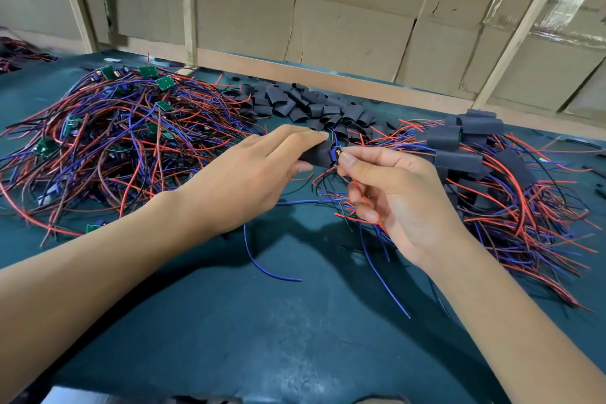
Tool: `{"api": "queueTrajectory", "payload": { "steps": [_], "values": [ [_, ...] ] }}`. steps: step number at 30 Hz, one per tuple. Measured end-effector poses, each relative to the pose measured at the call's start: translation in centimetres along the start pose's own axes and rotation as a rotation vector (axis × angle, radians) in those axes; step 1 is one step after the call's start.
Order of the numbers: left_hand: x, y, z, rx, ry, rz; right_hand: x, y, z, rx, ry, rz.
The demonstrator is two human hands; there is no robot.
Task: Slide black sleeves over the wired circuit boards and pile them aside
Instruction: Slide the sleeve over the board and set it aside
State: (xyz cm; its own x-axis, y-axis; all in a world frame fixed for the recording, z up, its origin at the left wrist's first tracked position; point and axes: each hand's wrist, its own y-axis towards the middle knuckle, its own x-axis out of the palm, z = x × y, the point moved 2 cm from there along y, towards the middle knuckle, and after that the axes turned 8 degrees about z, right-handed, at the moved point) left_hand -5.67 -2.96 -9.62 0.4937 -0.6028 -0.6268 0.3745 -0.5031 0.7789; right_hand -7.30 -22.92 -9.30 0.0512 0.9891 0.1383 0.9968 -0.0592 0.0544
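A tangled pile of bare boards (pixel 114 128) with red, blue and black wires is spread over the left of the dark green surface (pixel 262 321). Green circuit boards are seen scattered through it. Loose black sleeves (pixel 305 105) are heaped at centre back, near the cardboard wall (pixel 328 10). The left hand (pixel 255 170) is held above the surface at centre, its grip pinching a black sleeve (pixel 316 156) between thumb and fingers. A wired circuit board (pixel 337 154) is seen partly inside the sleeve's right end. The right hand (pixel 393 193) is just beside it, its grip pinching the board's edge and wires. Sleeved boards (pixel 475 147) are piled at right, wires trailing toward the near edge.
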Motion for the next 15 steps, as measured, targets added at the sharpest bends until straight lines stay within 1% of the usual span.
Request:
{"api": "queueTrajectory", "payload": {
  "steps": [7,10,15],
  "values": [
    [-0.09,0.08,0.31,-0.039,-0.04,0.026,0.21,0.06,0.3,0.095,0.116,-0.002],
    [-0.01,-0.03,0.35,-0.04,-0.044,0.021,0.19,0.05,0.24,0.097,0.103,-0.018],
    [0.05,0.07,0.64,-0.023,-0.04,0.02,0.26,-0.03,0.29,0.087,0.011,-0.024]
  ]
}}
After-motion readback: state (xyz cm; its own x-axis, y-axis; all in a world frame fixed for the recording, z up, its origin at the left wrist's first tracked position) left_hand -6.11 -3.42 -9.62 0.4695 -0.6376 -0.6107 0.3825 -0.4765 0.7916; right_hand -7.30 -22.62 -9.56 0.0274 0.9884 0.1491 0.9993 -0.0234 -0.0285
